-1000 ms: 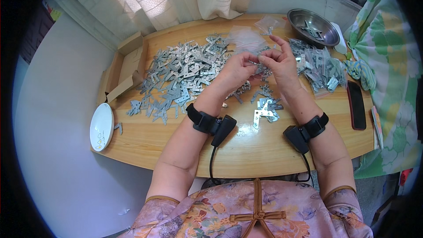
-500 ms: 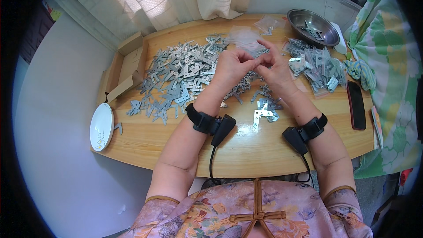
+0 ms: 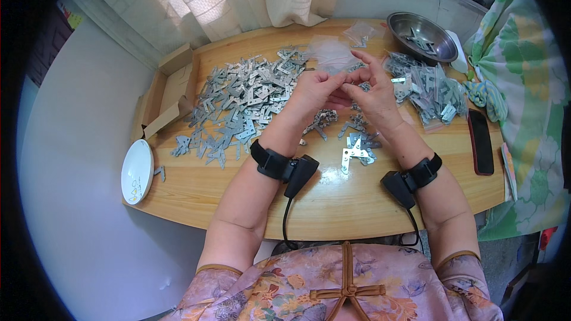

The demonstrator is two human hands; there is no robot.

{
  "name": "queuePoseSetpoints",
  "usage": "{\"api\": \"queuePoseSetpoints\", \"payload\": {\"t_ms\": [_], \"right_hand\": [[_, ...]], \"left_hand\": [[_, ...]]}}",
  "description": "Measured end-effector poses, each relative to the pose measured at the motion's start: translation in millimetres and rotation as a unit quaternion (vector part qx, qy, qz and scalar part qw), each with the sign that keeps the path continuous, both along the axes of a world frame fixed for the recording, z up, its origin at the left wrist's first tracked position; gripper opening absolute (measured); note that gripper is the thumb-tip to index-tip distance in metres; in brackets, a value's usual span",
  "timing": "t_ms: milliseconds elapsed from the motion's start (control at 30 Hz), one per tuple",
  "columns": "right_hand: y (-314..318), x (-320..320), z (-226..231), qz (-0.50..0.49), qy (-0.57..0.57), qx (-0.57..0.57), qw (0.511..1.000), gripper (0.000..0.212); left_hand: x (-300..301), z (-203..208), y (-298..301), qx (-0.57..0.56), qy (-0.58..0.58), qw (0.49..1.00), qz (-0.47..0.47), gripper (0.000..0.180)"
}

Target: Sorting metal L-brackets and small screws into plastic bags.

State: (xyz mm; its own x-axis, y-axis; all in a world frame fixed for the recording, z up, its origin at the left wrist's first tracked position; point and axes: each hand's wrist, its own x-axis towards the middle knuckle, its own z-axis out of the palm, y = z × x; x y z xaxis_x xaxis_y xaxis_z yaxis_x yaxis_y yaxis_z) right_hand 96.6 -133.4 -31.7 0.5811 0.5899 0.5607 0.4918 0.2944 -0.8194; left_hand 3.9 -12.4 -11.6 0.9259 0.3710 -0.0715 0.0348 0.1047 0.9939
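My left hand (image 3: 316,94) and my right hand (image 3: 373,92) meet over the middle of the table, fingertips pinched together. Whatever lies between them is too small or hidden to make out. Just beyond my fingers lie clear plastic bags (image 3: 331,53). Below my hands is a small heap of screws (image 3: 324,119), partly covered by my left hand. Closer to me, several flat L-shaped metal brackets (image 3: 355,153) sit in a little group, with screws on top. A large pile of the same brackets (image 3: 250,92) spreads to the left of my left hand.
Filled clear bags of brackets (image 3: 437,92) lie at the right, below a steel bowl (image 3: 423,35) holding more brackets. A phone (image 3: 480,142) rests near the right edge. On the left stand an open cardboard box (image 3: 172,86) and a white dish (image 3: 137,172).
My left hand's fingers have shifted slightly, its lower fingers now showing beneath the pinch. My right hand has turned a little, its index finger still raised. The things on the table look unchanged.
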Motion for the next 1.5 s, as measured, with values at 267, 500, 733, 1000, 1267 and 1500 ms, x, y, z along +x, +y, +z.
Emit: {"api": "queuePoseSetpoints", "payload": {"t_ms": [267,500,733,1000,1267,1500], "right_hand": [[-2.9,-2.1,7.3,0.050,0.127,0.018,0.991,0.063],[1.1,-1.6,-1.3,0.065,0.156,0.028,0.985,0.062],[0.9,1.7,-5.5,-0.004,-0.043,-0.052,0.998,0.070],[-0.2,-3.8,-1.2,-0.007,-0.109,-0.115,0.987,0.079],[-2.0,-8.6,1.6,0.022,-0.097,-0.126,0.987,0.077],[-2.9,-3.8,4.3,0.037,0.014,-0.072,0.997,0.078]], "left_hand": [[-1.0,2.1,-1.7,-0.238,-0.035,0.968,-0.069,0.019],[0.7,-3.1,2.3,-0.254,-0.071,0.962,-0.070,0.016],[12.4,-20.7,14.9,0.281,-0.101,0.947,0.116,0.033],[4.2,-3.6,1.9,0.500,-0.124,0.852,0.089,0.017],[1.0,-4.8,5.8,0.448,-0.147,0.882,0.025,0.013],[7.2,-9.9,10.3,0.241,-0.167,0.956,0.024,0.011]]}}
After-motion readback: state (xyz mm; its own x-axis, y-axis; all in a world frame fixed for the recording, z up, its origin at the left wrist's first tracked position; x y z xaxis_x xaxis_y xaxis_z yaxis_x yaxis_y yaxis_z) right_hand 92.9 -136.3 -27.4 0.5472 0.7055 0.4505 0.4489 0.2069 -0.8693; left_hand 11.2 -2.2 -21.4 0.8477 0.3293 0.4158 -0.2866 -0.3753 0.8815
